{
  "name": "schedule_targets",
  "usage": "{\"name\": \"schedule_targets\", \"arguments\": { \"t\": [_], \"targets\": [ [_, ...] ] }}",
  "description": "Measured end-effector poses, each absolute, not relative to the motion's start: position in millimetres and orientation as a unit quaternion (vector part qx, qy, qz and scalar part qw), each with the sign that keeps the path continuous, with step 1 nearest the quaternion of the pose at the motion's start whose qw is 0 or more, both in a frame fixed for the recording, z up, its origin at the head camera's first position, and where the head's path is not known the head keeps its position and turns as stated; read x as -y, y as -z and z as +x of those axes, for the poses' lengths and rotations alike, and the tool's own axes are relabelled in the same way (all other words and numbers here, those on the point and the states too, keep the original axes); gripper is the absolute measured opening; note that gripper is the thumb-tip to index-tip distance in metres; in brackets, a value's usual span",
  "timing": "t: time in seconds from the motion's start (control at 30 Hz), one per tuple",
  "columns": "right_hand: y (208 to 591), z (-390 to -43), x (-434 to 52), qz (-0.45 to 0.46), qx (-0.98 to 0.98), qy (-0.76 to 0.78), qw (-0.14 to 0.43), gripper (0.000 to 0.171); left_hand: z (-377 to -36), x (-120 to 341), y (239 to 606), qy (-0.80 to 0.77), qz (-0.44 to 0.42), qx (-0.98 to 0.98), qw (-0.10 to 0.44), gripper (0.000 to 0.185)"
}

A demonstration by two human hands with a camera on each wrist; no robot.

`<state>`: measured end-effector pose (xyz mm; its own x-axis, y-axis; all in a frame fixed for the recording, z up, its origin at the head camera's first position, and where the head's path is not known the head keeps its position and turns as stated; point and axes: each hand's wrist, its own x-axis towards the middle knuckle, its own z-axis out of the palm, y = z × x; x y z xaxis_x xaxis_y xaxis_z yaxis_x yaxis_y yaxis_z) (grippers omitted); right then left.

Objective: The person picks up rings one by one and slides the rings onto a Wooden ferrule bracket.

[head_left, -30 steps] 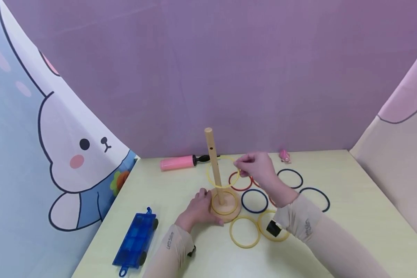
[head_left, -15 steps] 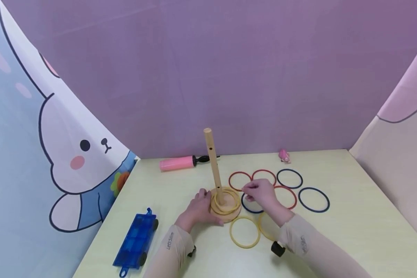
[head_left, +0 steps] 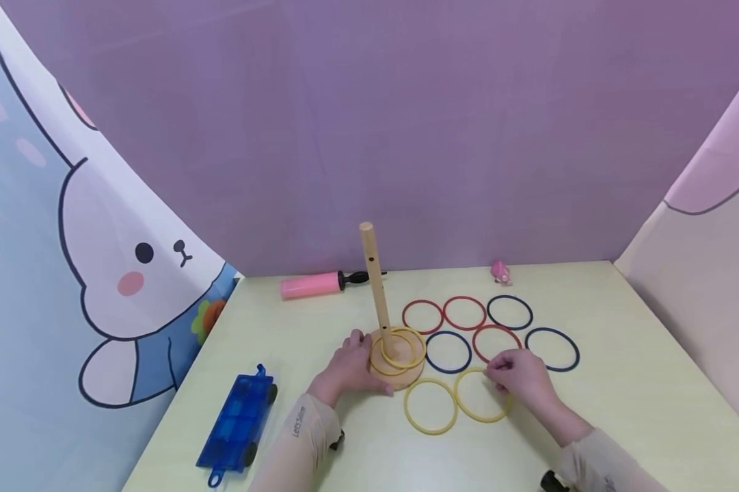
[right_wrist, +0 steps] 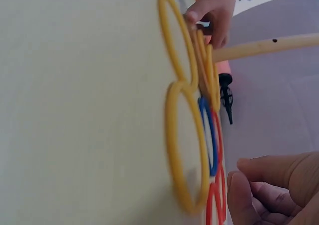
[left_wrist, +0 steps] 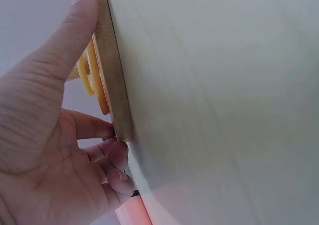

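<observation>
My left hand (head_left: pixel 351 367) grips the round base (head_left: pixel 408 383) of a wooden ring toss stand by its left and front edge, thumb and fingers around the rim in the left wrist view. The upright peg (head_left: pixel 377 287) passes through two overlapping yellow rings (left_wrist: pixel 102 98) lying on the base. My right hand (head_left: pixel 519 376) hovers at the right yellow ring (head_left: pixel 481 419), thumb and index finger bent toward each other. In the right wrist view these fingertips (right_wrist: pixel 244 164) are apart from the ring and hold nothing. Another yellow ring (head_left: pixel 430 433) lies to its left.
Flat on the table (head_left: pixel 640 410) lie red rings (head_left: pixel 464 298) and dark blue rings (head_left: pixel 552 370) behind the yellow ones. A pink pump (head_left: pixel 310 285) and a small pink toy (head_left: pixel 500 272) lie at the back. At left is a blue toy wagon (head_left: pixel 236 424).
My right hand let a second yellow ring go over the peg onto the base, then moved right and toward me to the right yellow ring. My left hand stayed on the base.
</observation>
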<state>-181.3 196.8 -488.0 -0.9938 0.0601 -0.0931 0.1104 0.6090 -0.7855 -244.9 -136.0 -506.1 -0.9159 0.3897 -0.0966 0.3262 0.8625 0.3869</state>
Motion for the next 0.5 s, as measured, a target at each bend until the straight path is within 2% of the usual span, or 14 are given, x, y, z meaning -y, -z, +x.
{"name": "schedule_targets", "arguments": {
  "t": [0.5],
  "targets": [
    [503,-162,-221,0.052,-0.926,0.373,0.025,0.011,-242,135,502,-0.200,0.185,-0.958,0.086,0.125]
  ]
}}
